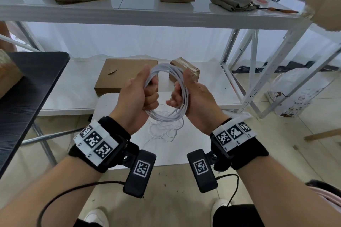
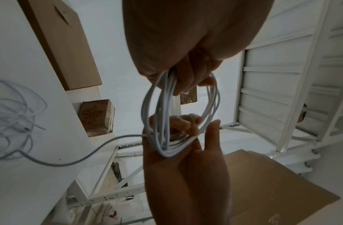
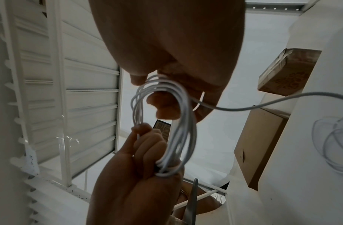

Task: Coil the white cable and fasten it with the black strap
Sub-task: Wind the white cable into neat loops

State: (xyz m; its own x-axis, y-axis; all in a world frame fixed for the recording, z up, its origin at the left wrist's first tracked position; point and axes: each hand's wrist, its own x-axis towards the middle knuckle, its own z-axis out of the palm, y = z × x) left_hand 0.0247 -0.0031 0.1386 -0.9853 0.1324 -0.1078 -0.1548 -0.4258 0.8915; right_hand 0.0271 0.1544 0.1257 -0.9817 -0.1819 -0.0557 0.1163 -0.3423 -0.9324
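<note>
I hold a coil of white cable (image 1: pixel 164 118) in the air in front of me, over a small white table (image 1: pixel 184 153). My left hand (image 1: pixel 145 96) grips the coil's left side with curled fingers and the thumb up. My right hand (image 1: pixel 181 96) grips its right side. The left wrist view shows the coil (image 2: pixel 147 109) running from my left fingers (image 2: pixel 192 80) down to my right hand (image 2: pixel 186 167). A free tail (image 3: pixel 263 105) runs from the coil to the loose cable (image 1: pixel 162 131) heaped on the table. I see no black strap clearly.
Two cardboard boxes (image 1: pixel 125 75) (image 1: pixel 186 70) sit on the low white shelf behind the table. A black table (image 1: pixel 27 88) stands to the left. A white metal rack (image 1: pixel 236 46) rises to the right, and its upper shelf holds more boxes.
</note>
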